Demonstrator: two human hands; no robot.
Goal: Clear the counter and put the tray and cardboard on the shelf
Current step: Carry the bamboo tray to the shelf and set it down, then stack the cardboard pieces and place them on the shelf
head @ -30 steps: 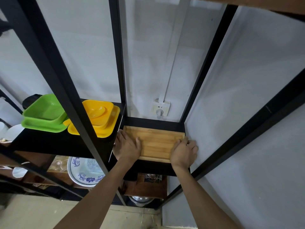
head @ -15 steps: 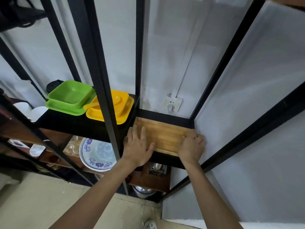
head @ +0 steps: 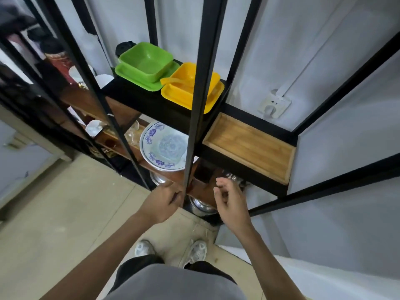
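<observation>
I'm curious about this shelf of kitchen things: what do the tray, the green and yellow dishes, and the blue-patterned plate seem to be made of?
Tray: looks like wood or bamboo, matt, with visible strips and grain.
Green dishes and yellow dishes: probably plastic, with uniform bright colour and a soft sheen.
Blue-patterned plate: likely glazed ceramic, though melamine is possible; glossy white with a printed pattern.

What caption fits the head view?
Wooden tray rests on the black shelf; both hands, left and right, hang empty below.

No legible text, label, brand name, number or sign appears anywhere in the view. The blue-and-white plate [head: 165,145] carries only a painted floral pattern, not lettering; the wall socket [head: 274,104] shows faint dark marks too small to read.
</observation>
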